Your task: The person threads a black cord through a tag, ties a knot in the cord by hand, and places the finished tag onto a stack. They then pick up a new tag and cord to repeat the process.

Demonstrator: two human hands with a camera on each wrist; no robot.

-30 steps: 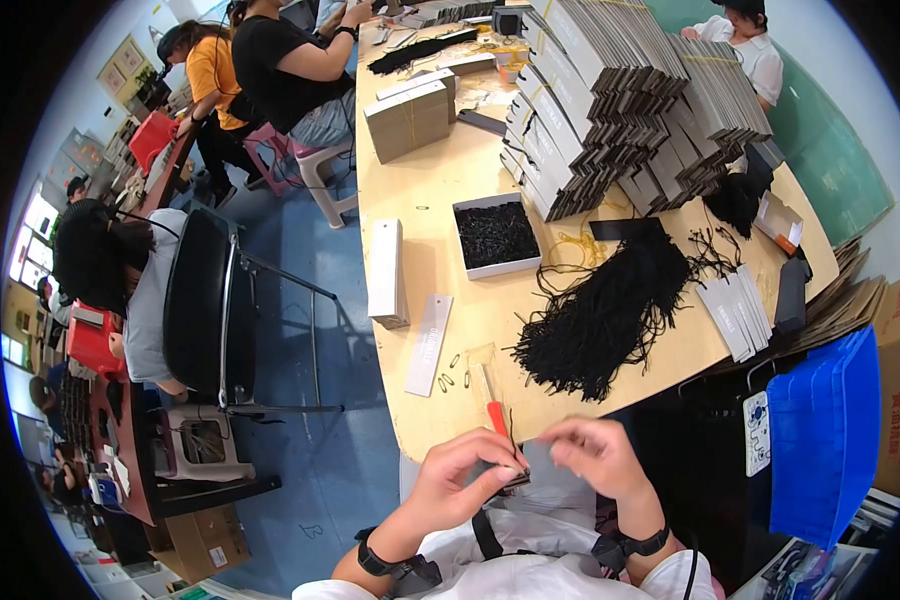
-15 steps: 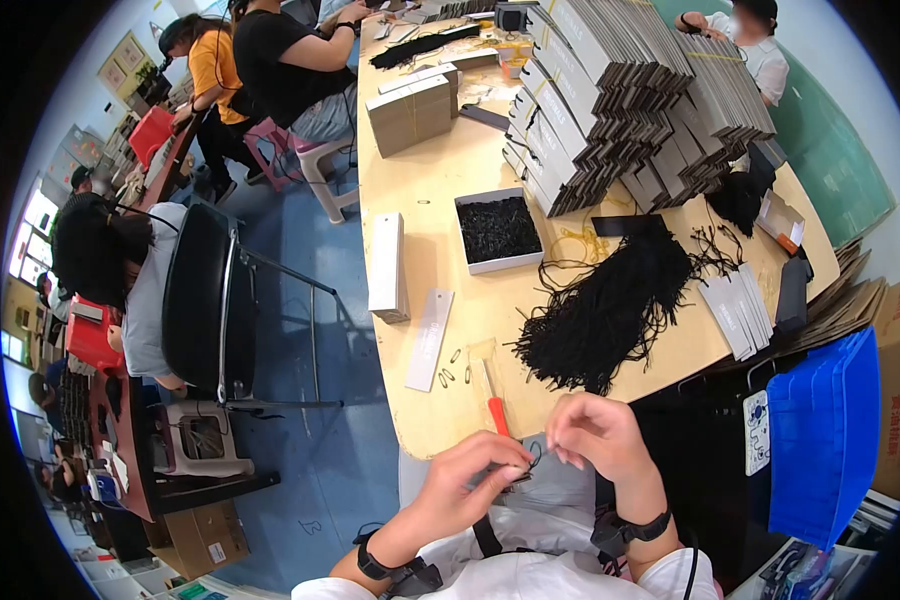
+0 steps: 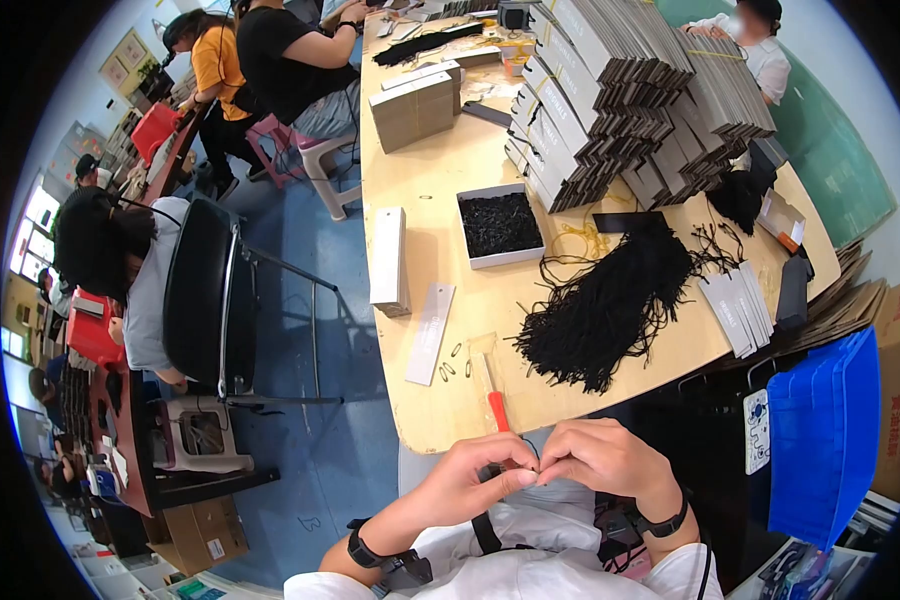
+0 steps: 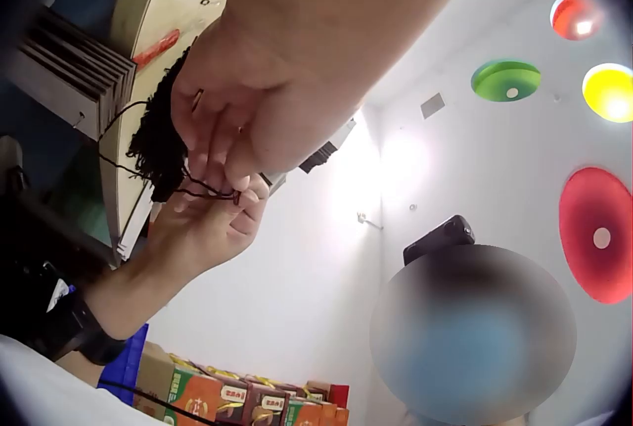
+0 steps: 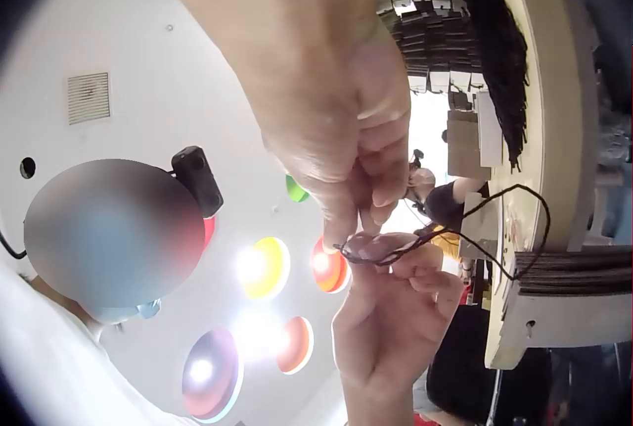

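Observation:
Both hands meet just past the table's near edge in the head view. My left hand (image 3: 480, 478) pinches a thin black cord (image 4: 198, 189) between thumb and forefinger. Fingertips of my right hand (image 3: 605, 458) pinch the same cord right against the left fingertips. A loop of the cord (image 5: 542, 213) hangs out from the fingers in the right wrist view. Beyond the hands lies a red-handled tool (image 3: 498, 410) on the table, its shaft on a strip of clear tape. In the head view the fingers hide most of the cord.
Black cords (image 3: 610, 310) lie in a heap on the table (image 3: 420, 415). Nearby are a white box (image 3: 501, 262) of small black pieces, a single grey tag (image 3: 430, 335) and a standing tag stack (image 3: 388, 265). Tall tag piles (image 3: 610, 90) rise behind; a blue bin (image 3: 825, 430) stands right.
My right hand has come in from the right, from apart to meeting the left fingertips, and now pinches the cord. My left hand has barely shifted.

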